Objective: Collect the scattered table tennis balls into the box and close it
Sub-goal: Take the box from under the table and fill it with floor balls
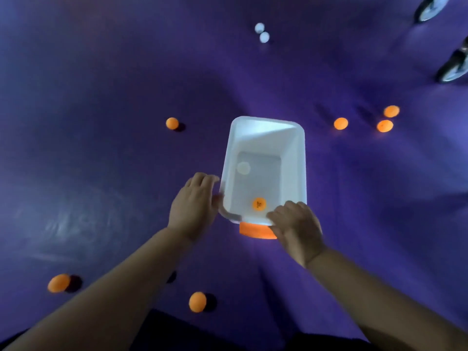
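A white open box (298,158) stands in the middle of a purple cloth, with an orange latch (255,230) on its near end. Inside lie an orange ball (259,204) and a white ball (243,167). My left hand (195,206) grips the box's near left corner. My right hand (296,224) holds the near right corner over the latch. Orange balls lie scattered on the cloth: one at the left (172,123), three at the right (340,123), two near me (197,301). Two white balls (262,32) rest at the far side.
The purple cloth (101,148) is wrinkled and covers the whole surface. Two dark and silver wheel-like objects (453,67) sit at the far right edge. No lid is visible apart from the orange latch.
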